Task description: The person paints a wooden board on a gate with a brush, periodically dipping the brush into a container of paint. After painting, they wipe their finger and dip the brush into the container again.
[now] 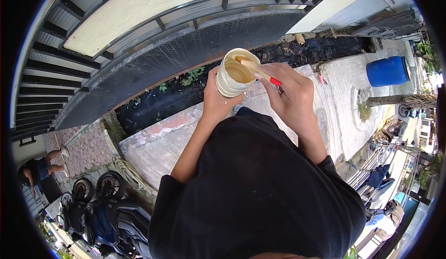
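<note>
a black gate and dark ditch lie beyond the cup; the left fingers wrap around it, the right fingers pinch a brush (red-ended), head inside the cup.

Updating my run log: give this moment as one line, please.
left hand: holds cup | right hand: holds brush | brush: far end inside cup

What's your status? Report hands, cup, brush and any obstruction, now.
Left hand wrapped around cup, its opening in view. Right hand gripping brush, head inside the cup's mouth. Nothing visible blocking the brush.
</note>
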{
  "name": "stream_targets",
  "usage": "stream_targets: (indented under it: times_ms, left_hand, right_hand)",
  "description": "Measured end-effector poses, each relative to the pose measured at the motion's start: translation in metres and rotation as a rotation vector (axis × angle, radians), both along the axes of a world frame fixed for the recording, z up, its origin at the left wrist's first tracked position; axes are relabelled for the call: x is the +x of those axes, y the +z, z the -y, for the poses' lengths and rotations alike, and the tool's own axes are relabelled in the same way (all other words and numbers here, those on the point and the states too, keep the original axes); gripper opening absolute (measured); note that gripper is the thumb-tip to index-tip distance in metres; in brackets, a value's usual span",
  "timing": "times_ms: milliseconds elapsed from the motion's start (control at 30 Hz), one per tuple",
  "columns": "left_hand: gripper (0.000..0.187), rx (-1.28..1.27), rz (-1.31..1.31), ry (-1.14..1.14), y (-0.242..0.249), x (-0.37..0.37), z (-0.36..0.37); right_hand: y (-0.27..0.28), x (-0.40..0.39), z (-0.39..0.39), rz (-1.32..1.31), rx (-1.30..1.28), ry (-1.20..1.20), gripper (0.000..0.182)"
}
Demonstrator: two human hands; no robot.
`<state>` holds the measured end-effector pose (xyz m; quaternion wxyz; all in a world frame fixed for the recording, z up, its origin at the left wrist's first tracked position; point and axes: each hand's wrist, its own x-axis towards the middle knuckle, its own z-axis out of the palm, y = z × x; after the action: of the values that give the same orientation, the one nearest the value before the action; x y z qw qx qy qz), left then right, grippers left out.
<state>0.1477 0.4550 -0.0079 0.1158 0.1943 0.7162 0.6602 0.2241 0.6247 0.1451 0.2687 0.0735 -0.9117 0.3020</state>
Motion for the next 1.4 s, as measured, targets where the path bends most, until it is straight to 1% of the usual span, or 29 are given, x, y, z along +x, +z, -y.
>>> stream_targets:
  times_ms: [167,267,367,467,567,700,767,900,967,1300,1400]
  left_hand:
    - [0.088,0.03,0.035,-0.02,0.003,0.0,0.002]
    - [0.089,0.037,0.002,-0.001,-0.003,-0.001,0.003]
    - [0.091,0.026,-0.027,0.019,-0.012,-0.003,0.006]
    - [0.091,-0.008,-0.035,0.017,-0.002,-0.003,0.011]
    - [0.092,-0.022,-0.023,0.02,-0.003,-0.002,0.017]
    - [0.092,0.002,-0.011,0.024,-0.005,-0.004,0.024]
    - [0.091,-0.044,-0.034,0.049,-0.002,-0.005,0.03]
    - [0.09,-0.062,-0.069,0.076,-0.001,-0.008,0.044]
    - [0.088,-0.106,-0.096,0.07,-0.005,-0.01,0.055]
    - [0.088,-0.115,-0.11,0.095,-0.001,-0.015,0.09]
    - [0.084,-0.044,-0.056,0.111,-0.002,-0.015,0.095]
  right_hand:
    - [0.003,0.006,0.007,0.046,-0.013,-0.031,0.027]
    - [0.011,0.011,0.01,0.095,-0.011,-0.021,0.026]
    - [0.002,0.007,0.014,0.024,-0.029,-0.006,0.024]
    - [-0.004,0.005,0.02,0.04,0.009,-0.041,0.024]
    - [-0.006,0.002,0.026,0.02,0.065,-0.072,0.018]
    - [-0.003,0.0,0.039,0.026,0.073,-0.08,0.017]
    - [-0.001,-0.001,0.045,0.049,0.011,-0.079,0.019]
    - [-0.007,-0.008,0.055,0.003,0.056,-0.094,0.016]
    - [-0.001,-0.009,0.066,0.048,0.004,-0.113,0.016]
    - [-0.002,-0.018,0.104,0.079,-0.031,-0.154,0.017]
    - [-0.006,-0.019,0.113,0.038,-0.065,-0.185,0.016]
